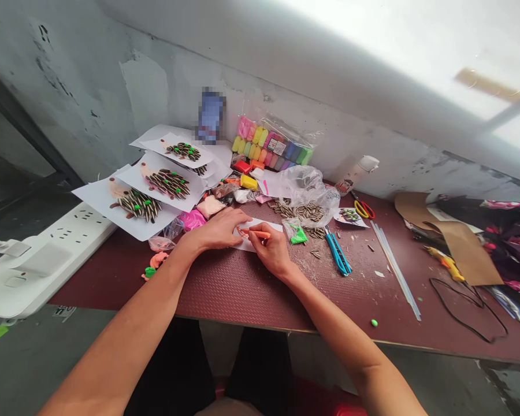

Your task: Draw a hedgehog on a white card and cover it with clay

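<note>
My right hand [271,249] pinches a slim orange pen-like tool [261,234], its tip over a small white sheet of paper [247,246]. Under that tip is a bit of peach-coloured clay [241,233], partly hidden by my fingers. On the sheet's left side rests my left hand [222,229], fingers stretched out and the thumb close to the clay. A bright pink clay packet [193,220] lies just left of this hand. Right of my right hand is a small bag of green clay [295,231].
Hedgehog pictures of seeds and clay [169,184] are stacked at left beside a white power strip [47,260]. Behind are coloured clay packs [273,144] and a seed bag [309,196]. Rightward lie a blue cutter [338,252], scissors [364,208], glue sticks [396,271] and a glue gun [446,264].
</note>
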Motion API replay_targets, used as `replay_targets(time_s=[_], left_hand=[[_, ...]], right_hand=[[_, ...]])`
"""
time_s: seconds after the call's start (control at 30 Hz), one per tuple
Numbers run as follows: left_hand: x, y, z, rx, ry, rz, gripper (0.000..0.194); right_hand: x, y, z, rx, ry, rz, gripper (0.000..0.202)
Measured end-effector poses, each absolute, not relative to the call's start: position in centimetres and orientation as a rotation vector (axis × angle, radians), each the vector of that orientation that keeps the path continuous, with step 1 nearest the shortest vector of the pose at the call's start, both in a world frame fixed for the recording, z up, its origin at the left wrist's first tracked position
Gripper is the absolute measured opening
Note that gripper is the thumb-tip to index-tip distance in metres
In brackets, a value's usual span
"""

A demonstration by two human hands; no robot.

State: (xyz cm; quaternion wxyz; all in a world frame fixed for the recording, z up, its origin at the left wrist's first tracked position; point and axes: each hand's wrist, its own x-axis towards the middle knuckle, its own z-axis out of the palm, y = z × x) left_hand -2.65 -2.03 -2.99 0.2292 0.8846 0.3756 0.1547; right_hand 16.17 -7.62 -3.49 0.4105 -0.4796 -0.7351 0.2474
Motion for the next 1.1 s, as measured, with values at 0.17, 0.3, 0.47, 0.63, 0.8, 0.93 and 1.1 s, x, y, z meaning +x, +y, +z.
replay_targets(time_s=[0.17,0.3,0.47,0.63,0.8,0.93,1.1], left_hand=[[-2.7,-2.1,-2.9,2.428,1.035,0.427,0.054],[-2.6,-2.1,-2.8,2.425,1.052,0.419,0.054],[-2.5,-2.3,-2.7,2.427,1.074,0.418,0.053],[-2.5,-2.4,-2.6,2.418,1.081,0.403,0.055],[-2.6,-2.2,-2.7,2.418,1.069,0.419,0.056],[-2.6,-2.2,-2.7,2.417,1.062,0.422,0.057],[-2.5,-2.4,-2.4,2.410,1.091,0.384,0.059]], right_hand=[[16.2,-7.8,-3.3,-1.222,-1.850,0.624,0.022],[16.2,-8.0,-3.3,-1.232,-1.842,0.627,0.021],[16.1,-8.1,-3.3,-1.222,-1.853,0.637,0.021],[16.1,-8.2,-3.2,-1.257,-1.862,0.602,0.020],[16.1,-8.3,-3.1,-1.280,-1.845,0.630,0.022],[16.5,-8.2,-3.0,-1.292,-1.784,0.630,0.025],[17.7,-7.9,-2.8,-1.336,-1.729,0.567,0.023]])
